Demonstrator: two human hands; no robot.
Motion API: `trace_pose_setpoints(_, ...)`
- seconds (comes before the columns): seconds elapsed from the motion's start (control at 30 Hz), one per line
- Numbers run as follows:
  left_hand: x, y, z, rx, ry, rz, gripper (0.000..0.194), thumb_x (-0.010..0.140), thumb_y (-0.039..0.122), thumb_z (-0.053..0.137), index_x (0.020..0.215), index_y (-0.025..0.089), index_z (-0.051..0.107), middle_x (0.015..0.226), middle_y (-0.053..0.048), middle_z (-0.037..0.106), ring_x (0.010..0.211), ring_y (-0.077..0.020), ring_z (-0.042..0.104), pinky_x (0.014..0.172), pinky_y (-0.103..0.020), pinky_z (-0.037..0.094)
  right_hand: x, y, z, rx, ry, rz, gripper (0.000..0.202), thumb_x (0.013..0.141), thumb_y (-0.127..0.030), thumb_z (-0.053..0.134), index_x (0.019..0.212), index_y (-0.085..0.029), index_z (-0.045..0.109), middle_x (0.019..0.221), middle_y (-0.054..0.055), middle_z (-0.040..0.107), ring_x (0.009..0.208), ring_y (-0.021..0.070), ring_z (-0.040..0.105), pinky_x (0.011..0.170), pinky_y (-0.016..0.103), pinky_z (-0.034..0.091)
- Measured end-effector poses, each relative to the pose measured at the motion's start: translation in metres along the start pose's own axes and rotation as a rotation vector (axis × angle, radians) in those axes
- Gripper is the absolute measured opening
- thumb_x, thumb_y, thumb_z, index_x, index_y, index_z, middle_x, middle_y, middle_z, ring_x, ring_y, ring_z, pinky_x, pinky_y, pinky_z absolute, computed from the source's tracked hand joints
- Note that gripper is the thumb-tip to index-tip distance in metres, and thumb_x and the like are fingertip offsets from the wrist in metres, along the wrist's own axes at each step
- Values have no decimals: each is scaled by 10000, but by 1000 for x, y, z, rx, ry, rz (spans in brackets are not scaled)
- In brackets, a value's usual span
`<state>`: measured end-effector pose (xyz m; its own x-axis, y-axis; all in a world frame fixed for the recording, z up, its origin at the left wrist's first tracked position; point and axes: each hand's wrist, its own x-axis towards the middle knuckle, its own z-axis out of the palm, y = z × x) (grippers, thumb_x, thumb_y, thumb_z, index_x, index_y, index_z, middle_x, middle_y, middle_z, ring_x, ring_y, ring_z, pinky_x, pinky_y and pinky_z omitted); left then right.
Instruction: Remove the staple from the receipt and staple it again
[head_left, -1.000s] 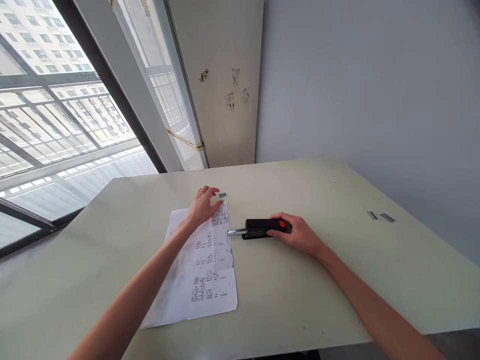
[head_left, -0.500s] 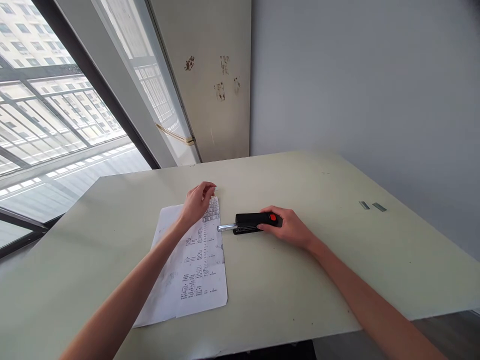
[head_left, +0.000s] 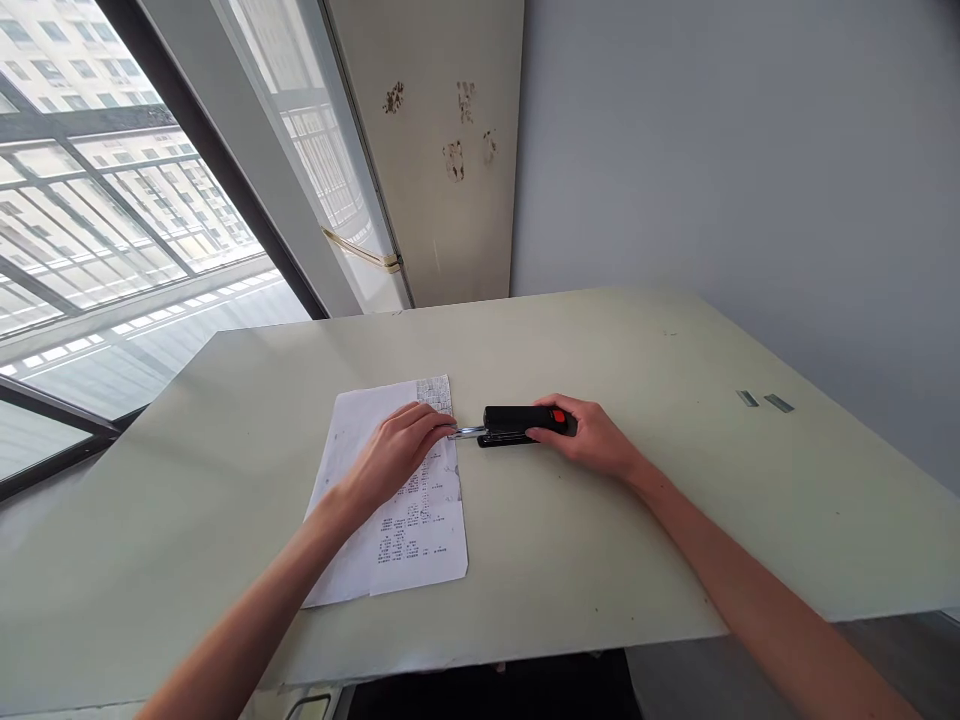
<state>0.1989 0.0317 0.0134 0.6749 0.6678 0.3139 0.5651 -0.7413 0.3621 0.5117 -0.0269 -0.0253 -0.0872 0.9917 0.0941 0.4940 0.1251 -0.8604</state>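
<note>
A black stapler (head_left: 516, 421) with a red patch lies on its side of the table beside the papers, its metal part sticking out to the left. My right hand (head_left: 589, 432) is wrapped round its right end. My left hand (head_left: 409, 440) is over the printed papers (head_left: 420, 545), its fingertips closed together at the tip of the metal part. Whatever small thing those fingers pinch is hidden. The papers lie flat, with dense print at their top right corner.
Two small grey-green strips (head_left: 747, 398) lie at the right of the pale table (head_left: 637, 540). A grey wall rises behind the right side. A window stands at the left, and a stained cabinet panel (head_left: 442, 230) behind.
My left hand has come down from above the papers' top edge to the tip of the metal part. My right hand still holds the stapler. The view has shifted slightly.
</note>
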Motion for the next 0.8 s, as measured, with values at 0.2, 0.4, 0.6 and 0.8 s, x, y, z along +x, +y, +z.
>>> trace_pose_setpoints(0.2,0,2,-2,-59,-21,-106,373,1112,493,416,1246,278,691,1115,-43,770,883,-206,720,794,-345,571,-1,2,0,-4,-5,-3,394,889,-612,707,1115,-290,721,980,22,742,863,227,658,795,364,532)
trace_pose_setpoints(0.4,0,4,-5,-119,-34,-153,355,1073,512,506,1157,273,754,1065,-22,791,855,-199,725,796,-335,567,1,5,0,-13,-8,-3,394,885,-609,716,1113,-288,717,978,18,734,855,220,648,786,355,522)
trace_pose_setpoints(0.6,-1,0,1,-92,6,-192,383,1075,528,495,1239,282,739,1048,-22,791,862,-201,732,835,-339,582,0,3,-1,-9,-20,-18,376,896,-609,702,1093,-289,720,977,19,731,855,221,645,774,353,519)
trace_pose_setpoints(0.8,0,5,7,-139,49,-193,325,1075,492,523,1197,293,750,1035,-20,782,886,-208,723,857,-350,577,1,1,-2,-13,-17,-15,371,891,-606,707,1082,-288,720,956,16,726,832,214,638,752,344,514)
